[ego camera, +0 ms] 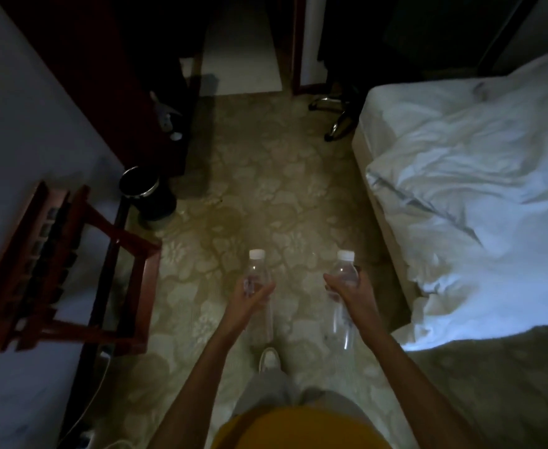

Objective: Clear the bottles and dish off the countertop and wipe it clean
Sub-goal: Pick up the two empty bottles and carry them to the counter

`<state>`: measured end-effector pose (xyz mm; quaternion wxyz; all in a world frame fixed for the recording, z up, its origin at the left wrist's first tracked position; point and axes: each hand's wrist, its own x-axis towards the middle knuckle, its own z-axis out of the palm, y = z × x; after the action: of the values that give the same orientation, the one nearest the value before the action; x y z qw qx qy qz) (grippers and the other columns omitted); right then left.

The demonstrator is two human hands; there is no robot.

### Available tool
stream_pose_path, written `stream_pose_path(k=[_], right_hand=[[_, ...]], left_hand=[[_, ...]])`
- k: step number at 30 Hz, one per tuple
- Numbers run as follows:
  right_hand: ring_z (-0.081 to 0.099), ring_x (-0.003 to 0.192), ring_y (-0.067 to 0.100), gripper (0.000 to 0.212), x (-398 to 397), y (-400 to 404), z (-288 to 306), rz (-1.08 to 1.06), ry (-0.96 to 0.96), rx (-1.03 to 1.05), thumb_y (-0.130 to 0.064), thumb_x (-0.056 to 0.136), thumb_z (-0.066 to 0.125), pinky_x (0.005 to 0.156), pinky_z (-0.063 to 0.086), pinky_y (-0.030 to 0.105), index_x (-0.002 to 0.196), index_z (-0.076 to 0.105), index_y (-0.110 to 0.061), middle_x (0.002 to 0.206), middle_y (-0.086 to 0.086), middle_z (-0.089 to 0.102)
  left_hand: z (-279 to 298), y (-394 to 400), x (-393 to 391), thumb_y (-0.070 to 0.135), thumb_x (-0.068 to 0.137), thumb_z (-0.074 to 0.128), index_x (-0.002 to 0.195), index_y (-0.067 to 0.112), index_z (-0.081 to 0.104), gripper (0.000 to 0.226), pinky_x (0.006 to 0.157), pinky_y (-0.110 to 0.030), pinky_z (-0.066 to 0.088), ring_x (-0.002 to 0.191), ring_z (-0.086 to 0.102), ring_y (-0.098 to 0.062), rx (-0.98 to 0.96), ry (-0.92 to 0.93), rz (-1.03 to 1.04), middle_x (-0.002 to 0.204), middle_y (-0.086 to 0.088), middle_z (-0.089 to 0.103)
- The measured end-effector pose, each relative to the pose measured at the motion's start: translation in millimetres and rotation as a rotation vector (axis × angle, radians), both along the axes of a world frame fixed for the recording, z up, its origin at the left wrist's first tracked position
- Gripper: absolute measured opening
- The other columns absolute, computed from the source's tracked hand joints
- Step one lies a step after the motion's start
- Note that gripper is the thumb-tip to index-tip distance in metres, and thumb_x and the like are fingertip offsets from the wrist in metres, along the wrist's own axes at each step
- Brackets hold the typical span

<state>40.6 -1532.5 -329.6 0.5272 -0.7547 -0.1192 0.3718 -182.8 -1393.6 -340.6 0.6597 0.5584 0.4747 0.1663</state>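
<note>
A pale carpeted floor with a leafy pattern is running up the middle toward a lighter strip at the doorway. Directly on it, a dark round bin is standing at the left, near a reddish wooden folding rack. A chair's chrome legs are resting further up. At the right, a bed is sitting with rumpled white bedding lying on it.

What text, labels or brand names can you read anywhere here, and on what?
None can be read.
Left bottle: a dark smudge of label print under the left hand, too blurred to read.
Right bottle: faint marks on the clear plastic, unreadable.
</note>
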Motion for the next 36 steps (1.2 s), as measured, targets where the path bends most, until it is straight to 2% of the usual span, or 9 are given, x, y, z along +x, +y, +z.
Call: stream_pose_path(k=[3,11,17,20,24,26,28,31,36], right_hand=[[0.075,0.097,0.019,0.064,45.2,55.5,26.2,-0.039,0.000,0.021,-0.042,0.072,0.091,0.082,0.062,0.034,0.124,0.059,-0.021,0.112,0.003,0.072],[0.072,0.101,0.022,0.065,179.0,215.6,2.0,-0.092,0.005,-0.011,-0.039,0.072,0.091,0.092,0.059,0.045,0.125,0.057,-0.022,0.119,0.006,0.071],[0.065,0.092,0.015,0.066,294.0,366.4,13.3,0.058,0.004,0.021,-0.028,0.083,0.085,0.070,0.048,0.017,0.136,0.046,-0.020,0.109,-0.002,0.063],[0.068,0.103,0.022,0.081,344.5,444.2,23.9,0.112,0.010,0.061,-0.033,0.080,0.087,0.077,0.052,0.026,0.146,0.042,-0.018,0.122,0.004,0.065],[0.072,0.104,0.020,0.079,387.3,542.8,26.3,0.227,0.012,0.079,-0.061,0.065,0.089,0.090,0.060,0.041,0.128,0.052,-0.032,0.122,0.000,0.070],[0.074,0.104,0.022,0.091,405.8,596.3,16.7,0.271,0.018,0.078,-0.072,0.053,0.090,0.091,0.061,0.044,0.127,0.056,-0.030,0.119,0.002,0.073],[0.074,0.107,0.021,0.096,420.4,652.2,7.8,0.290,0.045,0.076,-0.069,0.053,0.091,0.093,0.061,0.043,0.131,0.054,-0.028,0.118,0.000,0.074],[0.074,0.104,0.017,0.078,438.0,737.1,7.1,0.334,0.037,0.094,-0.056,0.063,0.092,0.090,0.060,0.038,0.127,0.056,-0.031,0.116,-0.003,0.074],[0.075,0.103,0.028,0.094,475.0,874.8,31.1,0.327,0.064,0.126,-0.055,0.053,0.097,0.088,0.061,0.041,0.129,0.057,-0.018,0.116,0.011,0.075]], left_hand=[[23.1,71.3,49.7,0.038,0.091,0.075,0.120,0.018,0.064,0.038,0.077,-0.027,0.060,0.100,0.075,-0.018,0.003,-0.030,-0.012,0.112,-0.004,0.074],[-0.6,210.7,200.0,0.042,0.088,0.075,0.124,0.015,0.063,0.046,0.085,-0.038,0.064,0.103,0.074,-0.026,0.013,-0.019,-0.054,0.114,-0.010,0.073],[10.0,335.5,304.5,0.042,0.092,0.072,0.130,0.015,0.063,0.047,0.082,-0.034,0.064,0.103,0.075,-0.024,0.004,-0.035,0.087,0.116,-0.009,0.075],[31.3,402.1,343.5,0.044,0.091,0.072,0.131,0.019,0.062,0.048,0.081,-0.032,0.063,0.105,0.075,-0.019,0.036,-0.058,0.155,0.118,-0.003,0.075],[32.1,483.5,376.9,0.044,0.093,0.074,0.132,0.024,0.061,0.046,0.089,-0.040,0.062,0.104,0.075,-0.017,0.058,-0.086,0.291,0.117,-0.001,0.075],[21.2,523.8,390.6,0.044,0.092,0.075,0.132,0.025,0.060,0.046,0.089,-0.040,0.062,0.105,0.075,-0.018,0.067,-0.078,0.337,0.117,-0.002,0.075],[9.0,568.9,404.0,0.042,0.092,0.076,0.131,0.025,0.060,0.046,0.087,-0.041,0.063,0.103,0.076,-0.020,0.063,-0.077,0.370,0.116,-0.006,0.075],[-3.5,647.3,424.9,0.045,0.091,0.077,0.129,0.026,0.059,0.047,0.084,-0.040,0.064,0.103,0.075,-0.022,0.067,-0.087,0.396,0.117,-0.008,0.074],[15.3,789.5,464.7,0.040,0.087,0.080,0.129,0.020,0.060,0.050,0.088,-0.040,0.062,0.105,0.075,-0.022,0.080,-0.160,0.446,0.118,-0.008,0.074]])
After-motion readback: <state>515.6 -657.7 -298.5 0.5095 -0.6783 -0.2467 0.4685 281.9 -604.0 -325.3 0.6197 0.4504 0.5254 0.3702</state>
